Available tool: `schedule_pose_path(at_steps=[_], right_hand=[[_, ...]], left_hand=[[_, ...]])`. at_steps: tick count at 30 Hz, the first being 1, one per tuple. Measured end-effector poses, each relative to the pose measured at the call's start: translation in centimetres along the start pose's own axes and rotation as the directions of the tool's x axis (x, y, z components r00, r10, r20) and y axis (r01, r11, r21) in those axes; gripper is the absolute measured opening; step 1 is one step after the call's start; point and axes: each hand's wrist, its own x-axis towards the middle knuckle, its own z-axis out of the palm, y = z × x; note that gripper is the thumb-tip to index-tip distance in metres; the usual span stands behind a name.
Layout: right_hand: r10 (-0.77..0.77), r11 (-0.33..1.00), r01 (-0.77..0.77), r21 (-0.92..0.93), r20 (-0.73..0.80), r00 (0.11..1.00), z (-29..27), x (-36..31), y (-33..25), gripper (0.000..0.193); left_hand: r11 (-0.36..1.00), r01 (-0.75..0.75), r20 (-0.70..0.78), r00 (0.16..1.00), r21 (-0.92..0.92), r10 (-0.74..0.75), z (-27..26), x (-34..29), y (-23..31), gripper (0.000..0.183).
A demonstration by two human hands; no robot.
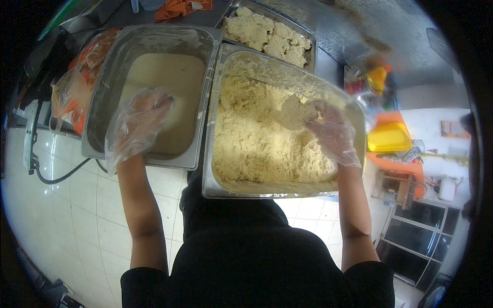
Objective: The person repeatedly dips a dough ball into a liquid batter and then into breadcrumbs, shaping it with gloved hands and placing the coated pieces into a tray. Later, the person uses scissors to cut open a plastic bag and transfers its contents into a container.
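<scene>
My left hand (145, 110), in a clear plastic glove, hangs over a deep metal pan (202, 110) of pale, smooth batter (167, 72). Its fingers point down toward the liquid, and the glove and glare blur whether they grip anything. Also gloved, my right hand (333, 128) pinches the right edge of a flat flour-coated piece (296, 113), whose kind the coating hides. That piece is at the surface of the crumbly yellowish flour (257, 138), which fills a second metal pan (209, 179) to the right.
Behind the flour pan, a shallow metal tray (314, 43) holds several coated pieces (267, 33). Orange-and-clear plastic bags (84, 87) lie left of the batter pan. An orange cloth (182, 7) is at the back. A yellow basin (389, 137) stands farther right, beyond the counter.
</scene>
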Motion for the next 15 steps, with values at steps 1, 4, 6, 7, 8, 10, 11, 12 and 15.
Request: schedule_pose_path(at_steps=[1, 4, 6, 7, 8, 10, 11, 12, 15], right_hand=[[-0.086, 0.988, 0.093, 0.125, -0.066, 0.994, -0.6, -0.1, -0.1, 0.045], [-0.125, 0.991, 0.111, -0.079, -0.195, 0.973, -2.7, -0.8, -0.9, 0.054], [-0.170, 0.980, 0.138, -0.146, -0.241, 0.955, -3.9, -1.1, -1.7, 0.059], [-0.109, 0.991, 0.089, -0.097, -0.232, 0.967, -4.2, -1.3, -2.0, 0.059], [-0.053, 0.998, 0.044, -0.046, -0.224, 0.973, -4.2, -1.4, -2.3, 0.060], [-0.017, 0.999, 0.012, -0.032, -0.175, 0.984, -3.6, -1.3, -2.5, 0.060], [-0.026, 0.997, 0.016, -0.071, -0.133, 0.991, -2.9, -1.2, -2.4, 0.060], [-0.043, 0.994, 0.034, -0.103, -0.082, 0.996, -2.2, -0.9, -2.1, 0.059], [0.041, 0.999, -0.041, 0.027, -0.005, 0.999, -1.2, 0.4, -0.7, 0.048]], left_hand=[[0.998, -0.055, -0.033, 0.998, 0.000, 0.055, 0.2, 0.0, -0.4, 0.030], [0.976, -0.186, -0.033, 0.981, 0.111, 0.190, 1.1, 0.3, -2.0, 0.031], [0.986, -0.144, 0.004, 0.989, 0.077, 0.145, 1.6, 0.4, -2.7, 0.030], [0.992, -0.124, 0.010, 0.992, 0.025, 0.124, 1.7, 0.4, -2.9, 0.031], [0.994, -0.102, 0.016, 0.995, -0.027, 0.103, 1.7, 0.3, -2.9, 0.031], [0.994, -0.057, 0.035, 0.998, -0.091, 0.061, 1.3, 0.3, -2.4, 0.033], [0.997, -0.018, 0.049, 0.999, -0.078, 0.022, 0.8, 0.3, -2.0, 0.033], [0.998, 0.058, 0.060, 0.996, 0.021, -0.059, 0.7, 0.1, -1.3, 0.033], [0.990, 0.077, 0.130, 0.987, 0.118, -0.093, -0.6, 0.4, 0.3, 0.032]])
